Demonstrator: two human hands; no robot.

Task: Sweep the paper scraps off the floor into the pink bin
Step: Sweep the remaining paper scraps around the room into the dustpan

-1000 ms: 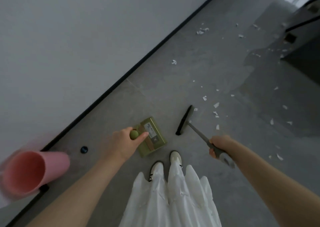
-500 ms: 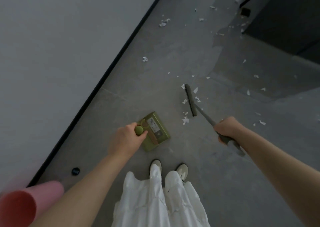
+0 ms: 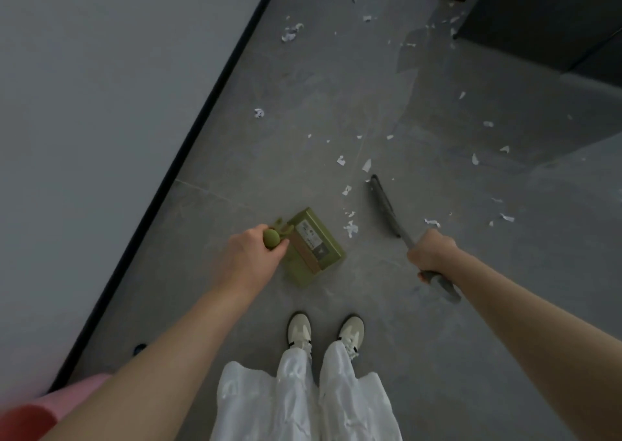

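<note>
My left hand (image 3: pixel 250 253) grips the round knob of the olive-green dustpan (image 3: pixel 314 247), which rests on the grey floor just ahead of my feet. My right hand (image 3: pixel 432 252) holds the grey handle of the dark broom (image 3: pixel 383 201), whose head lies on the floor to the right of the pan. A few white paper scraps (image 3: pixel 350 228) lie between the pan and the broom head, and several more are scattered farther up and to the right. The pink bin (image 3: pixel 50 410) shows only partly at the bottom left corner, behind my left forearm.
A grey wall with a black skirting strip (image 3: pixel 202 110) runs diagonally along the left. Dark furniture (image 3: pixel 538 13) stands at the top right. My white shoes (image 3: pixel 324 331) and white trousers are at the bottom centre. A small dark round object (image 3: pixel 139 349) sits by the skirting.
The view has shifted forward, so the pink bin has slid toward the bottom left corner. The broom head has swung right and farther from the dustpan, with scraps now lying between them.
</note>
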